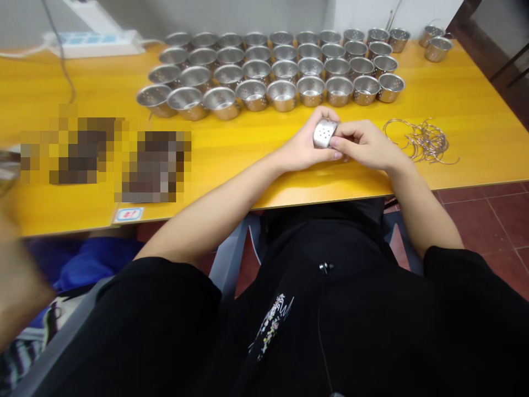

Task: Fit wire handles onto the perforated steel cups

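Clamping a perforated steel cup (324,133), left hand (301,144) and right hand (363,146) are steadying it; more cups (283,95) are lining the rear of the bench (475,127).

and there's a white power strip (95,44) at the back of the yellow table (487,110), two pixelated patches (152,165) on the left, a small label (129,215) at its edge, blue cloth (95,264) below, dark red floor tiles (483,220) off to the right!
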`<state>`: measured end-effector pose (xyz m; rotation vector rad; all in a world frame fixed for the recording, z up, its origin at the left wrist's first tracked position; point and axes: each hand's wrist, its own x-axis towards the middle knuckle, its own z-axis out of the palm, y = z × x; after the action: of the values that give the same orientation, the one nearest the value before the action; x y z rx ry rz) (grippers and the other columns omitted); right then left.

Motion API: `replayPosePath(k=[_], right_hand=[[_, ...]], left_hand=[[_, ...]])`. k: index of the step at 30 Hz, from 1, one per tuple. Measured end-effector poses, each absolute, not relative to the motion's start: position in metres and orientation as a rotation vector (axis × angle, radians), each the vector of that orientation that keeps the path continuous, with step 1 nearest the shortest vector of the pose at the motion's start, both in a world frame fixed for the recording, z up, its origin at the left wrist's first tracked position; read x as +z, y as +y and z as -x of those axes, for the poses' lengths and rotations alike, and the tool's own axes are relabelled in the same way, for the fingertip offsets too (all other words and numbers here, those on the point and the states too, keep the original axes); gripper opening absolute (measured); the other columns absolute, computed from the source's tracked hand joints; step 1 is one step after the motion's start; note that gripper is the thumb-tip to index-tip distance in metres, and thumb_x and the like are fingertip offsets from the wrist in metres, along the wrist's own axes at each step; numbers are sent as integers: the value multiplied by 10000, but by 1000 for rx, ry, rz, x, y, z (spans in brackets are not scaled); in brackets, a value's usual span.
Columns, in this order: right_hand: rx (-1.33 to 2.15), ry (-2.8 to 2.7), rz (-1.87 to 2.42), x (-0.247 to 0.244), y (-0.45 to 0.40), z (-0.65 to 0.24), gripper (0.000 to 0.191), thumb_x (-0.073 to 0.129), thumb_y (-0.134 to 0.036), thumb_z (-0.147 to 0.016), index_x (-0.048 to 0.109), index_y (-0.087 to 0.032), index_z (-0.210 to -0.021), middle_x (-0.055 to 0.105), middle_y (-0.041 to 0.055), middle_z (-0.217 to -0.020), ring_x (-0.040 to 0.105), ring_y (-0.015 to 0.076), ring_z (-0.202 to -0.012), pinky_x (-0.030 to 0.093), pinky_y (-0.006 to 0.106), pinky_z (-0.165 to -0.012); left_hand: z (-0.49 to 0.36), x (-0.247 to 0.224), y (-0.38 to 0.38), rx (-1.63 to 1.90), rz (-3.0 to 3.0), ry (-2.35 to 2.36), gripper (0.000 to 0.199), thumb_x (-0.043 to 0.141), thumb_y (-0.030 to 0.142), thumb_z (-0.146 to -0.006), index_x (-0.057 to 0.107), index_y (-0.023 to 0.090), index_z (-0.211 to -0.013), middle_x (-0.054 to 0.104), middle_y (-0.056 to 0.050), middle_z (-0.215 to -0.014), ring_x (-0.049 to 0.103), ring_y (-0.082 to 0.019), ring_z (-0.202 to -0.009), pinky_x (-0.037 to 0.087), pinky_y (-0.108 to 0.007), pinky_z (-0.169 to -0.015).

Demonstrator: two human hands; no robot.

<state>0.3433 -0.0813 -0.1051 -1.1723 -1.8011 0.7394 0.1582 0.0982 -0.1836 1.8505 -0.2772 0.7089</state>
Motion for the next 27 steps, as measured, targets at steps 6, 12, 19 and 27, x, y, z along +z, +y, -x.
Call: replayPosePath(k=[6, 12, 19, 27], right_hand=[[757, -1781, 1265, -101, -85, -340, 681, 900, -821, -1190, 695, -258, -868, 688, 0, -758, 600, 191, -722, 452, 332, -652], [801, -1765, 1280, -97, -88, -335, 700, 912, -849, -1171, 723, -257, -848, 696, 3, -737, 654, 193, -702, 500, 323, -645], [811, -1754, 1257, -95, -88, -334, 758, 915, -911, -1145, 755, -248, -816, 736, 14, -745, 713, 191, -685, 564, 315, -647], [869, -1674, 1223, -101, -85, -338, 798, 937, -1002, -1078, 775, -243, -891, 768, 28, -824, 746, 182, -733, 643, 295, -694]], left_hand=[[-158, -180, 92, 678, -1771, -160, 973, 1179, 765, -853, 645, 290, -1512, 618, -52, -1285, 728, -204, -1047, 585, -337, -875], [-159, -170, 86, 628, -1707, -82, 1005, 1251, 717, -701, 665, 286, -1394, 646, -3, -1161, 708, -165, -930, 553, -308, -817], [-158, -167, 84, 636, -1688, -50, 1024, 1284, 714, -668, 682, 279, -1373, 719, -14, -1191, 735, -160, -932, 589, -295, -815], [-157, -168, 86, 630, -1610, -11, 986, 1296, 604, -674, 668, 284, -1364, 720, 4, -1147, 757, -156, -906, 608, -302, -801]])
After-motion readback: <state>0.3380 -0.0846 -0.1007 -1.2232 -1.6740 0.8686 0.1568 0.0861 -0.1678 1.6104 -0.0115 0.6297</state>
